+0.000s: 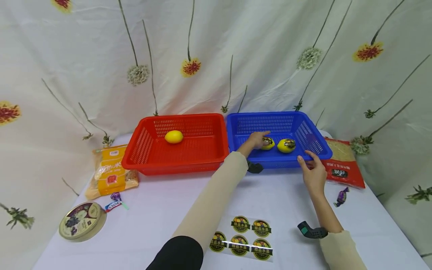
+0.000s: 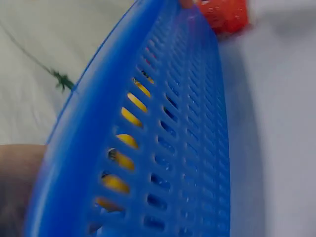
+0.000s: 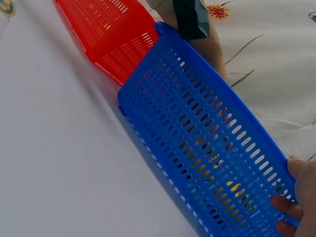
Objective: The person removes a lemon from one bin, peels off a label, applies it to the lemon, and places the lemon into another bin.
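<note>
Inside the blue basket [image 1: 276, 164], my left hand [image 1: 257, 140] holds a yellow lemon [image 1: 269, 144] bearing a round black-and-gold sticker. A second stickered lemon [image 1: 286, 146] lies just to its right. My right hand [image 1: 314, 173] grips the basket's near right rim; in the right wrist view its fingers [image 3: 288, 207] lie against the outer wall. Through the slots in the left wrist view, yellow parts of the lemons [image 2: 132, 117] show, while the left fingers are hidden there. One plain lemon [image 1: 174, 137] sits in the red basket [image 1: 179, 168], left of the blue one.
A sheet of round stickers [image 1: 240, 237] lies near the table's front. Left stand a yellow bag [image 1: 113, 170], small wrapped candies [image 1: 113, 205] and a round tin [image 1: 82, 221]. A red bag [image 1: 344, 165] and a purple candy [image 1: 341, 197] lie right. A patterned cloth [image 1: 216, 48] hangs behind.
</note>
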